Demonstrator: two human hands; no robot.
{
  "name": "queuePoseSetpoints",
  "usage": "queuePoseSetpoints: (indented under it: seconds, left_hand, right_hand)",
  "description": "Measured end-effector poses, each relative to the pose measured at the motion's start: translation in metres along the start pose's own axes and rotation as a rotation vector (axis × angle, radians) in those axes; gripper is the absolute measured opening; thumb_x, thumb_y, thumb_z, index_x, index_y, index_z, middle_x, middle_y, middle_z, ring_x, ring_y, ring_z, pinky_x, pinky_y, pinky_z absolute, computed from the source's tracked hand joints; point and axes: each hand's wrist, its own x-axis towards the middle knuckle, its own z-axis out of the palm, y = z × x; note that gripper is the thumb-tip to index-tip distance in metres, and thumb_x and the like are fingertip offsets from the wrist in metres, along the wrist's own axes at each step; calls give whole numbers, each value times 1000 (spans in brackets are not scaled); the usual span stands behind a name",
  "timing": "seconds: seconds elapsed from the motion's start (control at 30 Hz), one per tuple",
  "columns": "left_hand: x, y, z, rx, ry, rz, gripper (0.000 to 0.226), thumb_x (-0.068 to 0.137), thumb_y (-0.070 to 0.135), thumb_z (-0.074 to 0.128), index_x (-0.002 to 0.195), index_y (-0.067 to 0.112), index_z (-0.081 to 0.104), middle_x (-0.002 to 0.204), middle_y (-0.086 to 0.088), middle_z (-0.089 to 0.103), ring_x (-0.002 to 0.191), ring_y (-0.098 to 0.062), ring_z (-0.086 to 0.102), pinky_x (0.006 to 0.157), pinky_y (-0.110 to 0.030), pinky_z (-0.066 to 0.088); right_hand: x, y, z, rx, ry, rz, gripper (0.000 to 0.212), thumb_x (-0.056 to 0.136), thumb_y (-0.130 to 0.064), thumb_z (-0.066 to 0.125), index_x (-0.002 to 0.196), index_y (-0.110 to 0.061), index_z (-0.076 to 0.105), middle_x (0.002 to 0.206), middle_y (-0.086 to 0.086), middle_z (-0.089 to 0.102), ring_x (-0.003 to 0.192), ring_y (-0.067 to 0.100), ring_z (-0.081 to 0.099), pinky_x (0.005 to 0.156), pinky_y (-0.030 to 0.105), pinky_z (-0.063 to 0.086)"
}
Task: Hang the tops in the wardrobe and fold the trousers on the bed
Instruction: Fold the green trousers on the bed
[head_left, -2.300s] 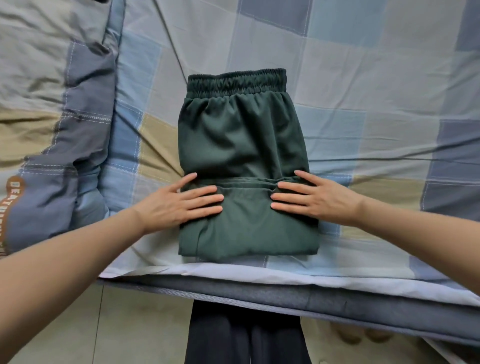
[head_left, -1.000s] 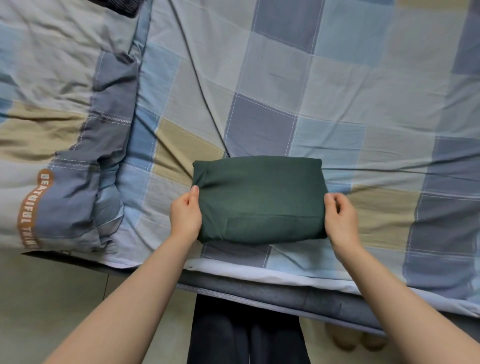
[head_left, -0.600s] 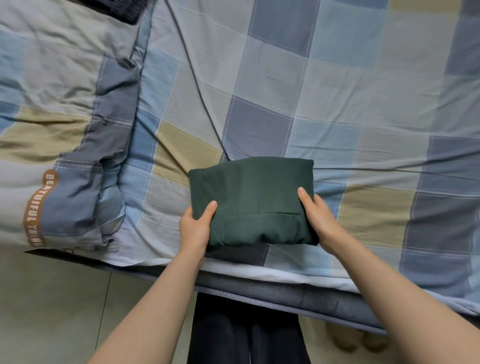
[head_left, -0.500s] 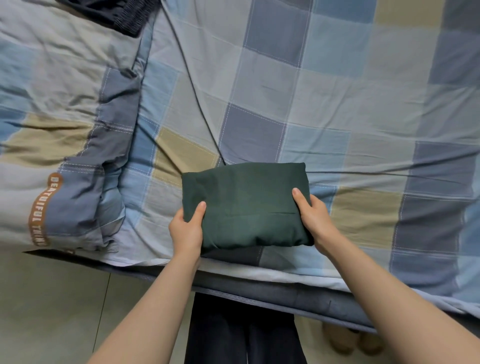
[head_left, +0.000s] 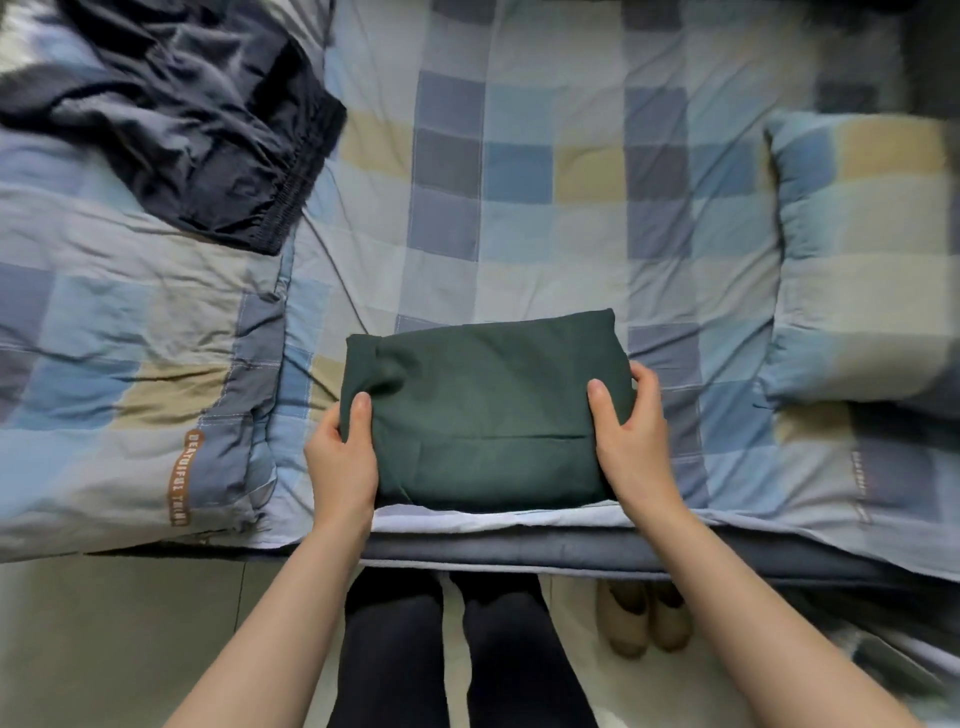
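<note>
Head view: your left hand (head_left: 340, 457) and right hand (head_left: 631, 441) each grip an end of the folded dark green fabric trousers (head_left: 485, 410) at the checked bed's (head_left: 519, 218) near edge.
Done: you have this pair folded compactly.
Left: crumpled dark navy elastic-waist trousers (head_left: 208, 119) lie unfolded, far left.
Tops: none visible.

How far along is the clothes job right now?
Done: the green trousers are folded into a compact bundle near the bed's front edge. In hand: the left hand and right hand grip its two ends. Left: the dark trousers lie unfolded, crumpled on the duvet. No tops or wardrobe show.
</note>
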Motion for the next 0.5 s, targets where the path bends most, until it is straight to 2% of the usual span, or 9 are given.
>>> queuePoseSetpoints:
  seconds: [0.1,0.17,0.27,0.37,0.43,0.5]
  left_hand:
    - [-22,40,-5,-34,-92,57,14,98,35,55,107,26,60,109,-4,68,90,-11,65,71,-20,50]
    - [-38,63,-12,-44,-157,104,23,96,32,59,119,31,55,115,-4,67,94,-10,66,70,-19,53]
    - [-57,91,-27,-63,-326,202,40,95,26,62,129,42,50,125,1,64,105,-11,66,81,-22,56]
    - [-67,108,-48,-1,-501,281,41,98,25,57,133,45,51,134,7,60,117,-14,61,97,-39,53]
    - [-77,117,-60,81,-593,337,38,99,23,54,133,40,55,134,14,58,122,-10,57,103,-40,49]
    - [-83,121,-65,115,-620,346,34,101,21,51,130,35,59,130,17,60,119,-6,57,103,-36,48]
  right_hand:
    - [-33,-33,-33,-4,104,-34,47,94,-31,57,134,-30,34,122,-12,55,111,-1,52,92,22,41]
    - [-57,-48,-49,-34,152,-87,56,93,-29,58,141,-33,30,135,-11,48,123,1,44,99,19,37]
    - [-101,-63,-59,-104,210,-172,54,95,-23,55,143,-40,34,128,-16,45,116,-14,41,94,1,28]
    - [-149,-64,-51,-142,296,-156,47,96,-25,52,139,-42,42,126,-6,47,113,-5,46,95,2,27]
    - [-186,-61,-45,-104,415,-98,44,96,-23,54,137,-36,46,125,-6,49,113,-7,45,96,0,26]
    - [-209,-56,-38,-70,488,-56,43,95,-22,56,136,-30,49,124,-7,51,112,-12,44,96,-1,26]
